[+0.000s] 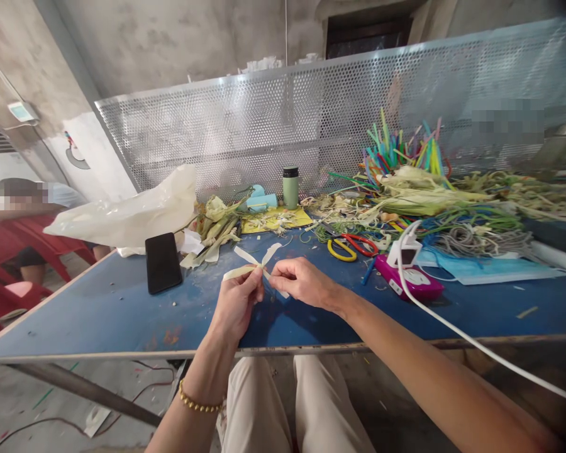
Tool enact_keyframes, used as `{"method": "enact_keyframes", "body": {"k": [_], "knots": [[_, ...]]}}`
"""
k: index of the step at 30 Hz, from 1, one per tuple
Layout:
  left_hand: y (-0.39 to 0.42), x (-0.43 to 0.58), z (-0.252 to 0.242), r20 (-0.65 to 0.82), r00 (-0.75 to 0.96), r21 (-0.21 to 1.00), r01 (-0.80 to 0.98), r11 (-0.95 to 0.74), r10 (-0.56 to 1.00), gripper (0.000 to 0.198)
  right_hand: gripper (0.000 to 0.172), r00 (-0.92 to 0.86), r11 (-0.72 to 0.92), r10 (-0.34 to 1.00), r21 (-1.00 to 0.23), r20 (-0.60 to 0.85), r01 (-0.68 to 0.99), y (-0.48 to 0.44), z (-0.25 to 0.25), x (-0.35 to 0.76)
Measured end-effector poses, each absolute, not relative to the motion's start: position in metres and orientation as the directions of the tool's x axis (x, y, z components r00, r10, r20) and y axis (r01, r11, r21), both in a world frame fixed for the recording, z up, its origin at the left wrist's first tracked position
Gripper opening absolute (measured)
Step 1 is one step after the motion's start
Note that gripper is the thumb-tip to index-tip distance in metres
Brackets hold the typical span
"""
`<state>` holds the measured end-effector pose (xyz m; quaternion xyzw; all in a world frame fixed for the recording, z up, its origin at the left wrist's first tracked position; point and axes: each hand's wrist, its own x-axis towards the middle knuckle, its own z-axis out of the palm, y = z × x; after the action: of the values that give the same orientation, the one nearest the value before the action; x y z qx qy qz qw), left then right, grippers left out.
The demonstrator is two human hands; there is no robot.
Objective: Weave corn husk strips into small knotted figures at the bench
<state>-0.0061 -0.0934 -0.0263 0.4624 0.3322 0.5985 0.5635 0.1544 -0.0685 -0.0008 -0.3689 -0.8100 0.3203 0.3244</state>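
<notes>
Over the front of the blue table, several pale corn husk strips [270, 253] spread like petals from one centre. My left hand [238, 299], with a gold bead bracelet [199, 404] on its wrist, pinches that centre between thumb and forefinger. From the right, my right hand [304, 280] is closed with its fingertips against the strips, close to the lower right one. Its fingers partly cover that strip. What lies under the left thumb is hidden. Past the hands are scissors [342, 249] with one yellow and one red handle.
A black phone [163, 263] lies left on the blue table [99, 314]. Corn husks [429, 194], a green bottle [290, 189] and coloured pipe cleaners [382, 151] stand behind. A purple power strip [408, 280] trails a white cable [453, 330] rightward. A person [23, 201] is far left.
</notes>
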Motion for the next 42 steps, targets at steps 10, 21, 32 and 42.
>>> {"method": "enact_keyframes", "body": {"k": [10,21,32,42], "knots": [[-0.0953,-0.0044,-0.0277,0.235,0.158,0.934,-0.310,-0.177,0.959,0.027,0.025,-0.326,0.459,0.868,-0.857,0.376,0.235,-0.0647,-0.0002,0.1549],[-0.0959,-0.0027,-0.0284,0.205,0.118,0.956,-0.235,-0.174,0.972,0.026,0.017,-0.301,0.546,0.832,-0.786,0.467,0.289,-0.0656,-0.0056,0.1515],[-0.0943,0.0019,-0.0252,0.143,0.035,0.983,-0.123,-0.137,0.989,0.023,0.013,-0.332,0.546,0.831,-0.772,0.447,0.327,-0.0697,-0.0084,0.1511],[-0.0949,0.0000,-0.0266,0.149,0.077,0.986,-0.088,-0.142,0.986,0.017,0.011,-0.323,0.517,0.845,-0.802,0.425,0.297,-0.0707,-0.0073,0.1519]]}}
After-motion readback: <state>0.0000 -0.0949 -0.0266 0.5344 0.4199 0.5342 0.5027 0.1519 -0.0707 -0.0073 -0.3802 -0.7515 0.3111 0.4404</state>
